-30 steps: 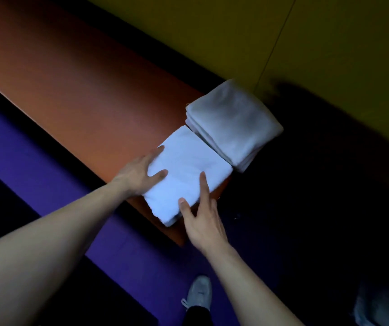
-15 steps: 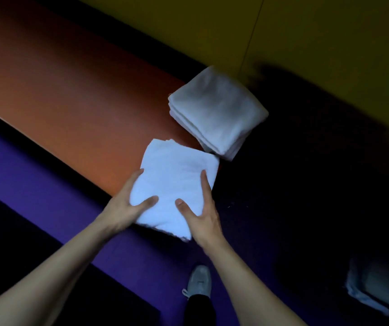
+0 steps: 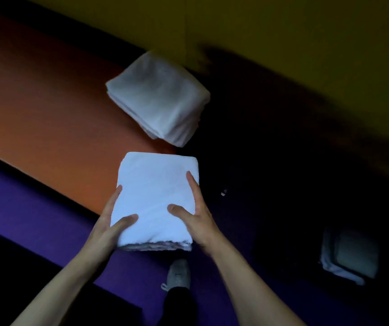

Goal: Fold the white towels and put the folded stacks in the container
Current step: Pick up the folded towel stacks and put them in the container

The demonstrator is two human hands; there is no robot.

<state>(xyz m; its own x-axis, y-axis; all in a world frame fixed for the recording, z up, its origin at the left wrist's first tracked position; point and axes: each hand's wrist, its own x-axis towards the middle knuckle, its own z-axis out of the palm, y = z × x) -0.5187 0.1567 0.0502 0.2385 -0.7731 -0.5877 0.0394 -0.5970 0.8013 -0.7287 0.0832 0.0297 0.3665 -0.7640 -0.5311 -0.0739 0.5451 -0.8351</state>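
Towels folded into one white stack [image 3: 156,198] are held between both hands, over the near edge of the orange table [image 3: 47,118]. The left hand [image 3: 111,222] grasps the left side of the stack: its thumb lies on the top, and the fingers go along the side and under it, where I cannot see them. The right hand [image 3: 196,215] grasps the right side in the same way, with the thumb on top and one finger stretched along the right edge. The front edge of the stack shows several layers of cloth, and it looks lifted from the table, but the dark picture does not let me be sure.

Behind it, on the far end of the table, lies a second folded stack [image 3: 160,100] of white towels. It is a little apart from the held one, turned at an angle, and it reaches the right end of the table.

Low on the right, in a very dark place, there is a pale object [image 3: 351,255] with a white cloth edge. It may be the container, but I cannot tell.

Below the hands is a purple floor [image 3: 24,208] and one grey shoe [image 3: 178,274] of the person. A yellow wall [image 3: 282,24] is behind the table.
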